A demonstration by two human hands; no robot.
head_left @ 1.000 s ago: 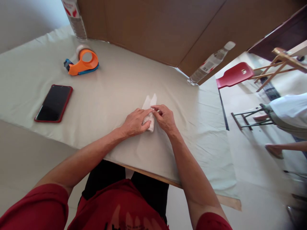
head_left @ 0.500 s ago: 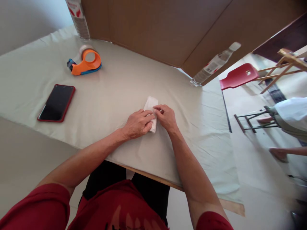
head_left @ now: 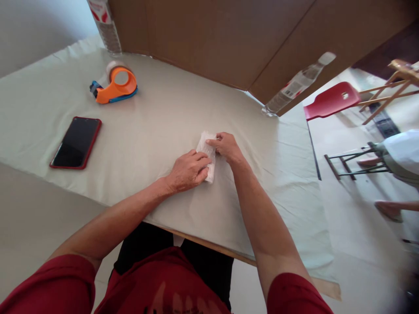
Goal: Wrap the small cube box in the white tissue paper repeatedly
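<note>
A folded white tissue [head_left: 211,168], long and narrow with a wrinkled surface, lies on the cloth-covered table in front of me. My left hand [head_left: 191,169] rests over its left side and lower part, with bent fingers pressing and holding it down. At its upper right edge, my right hand [head_left: 227,146] is closed on the tissue, one finger stretched across the top and the others curled by the edge. Part of the tissue is hidden under my left fingers.
A phone in a red case [head_left: 77,143] lies at the left, below an orange tape dispenser [head_left: 119,87]. Bottles [head_left: 294,87] [head_left: 108,30] stand against a cardboard panel [head_left: 203,39]. Beyond the table's right edge are a red chair [head_left: 334,100] and a seated person [head_left: 404,152].
My right hand has moved up along the tissue to its upper right edge. The tissue looks more spread out and its wrinkled surface shows more. My left hand has stayed in place.
</note>
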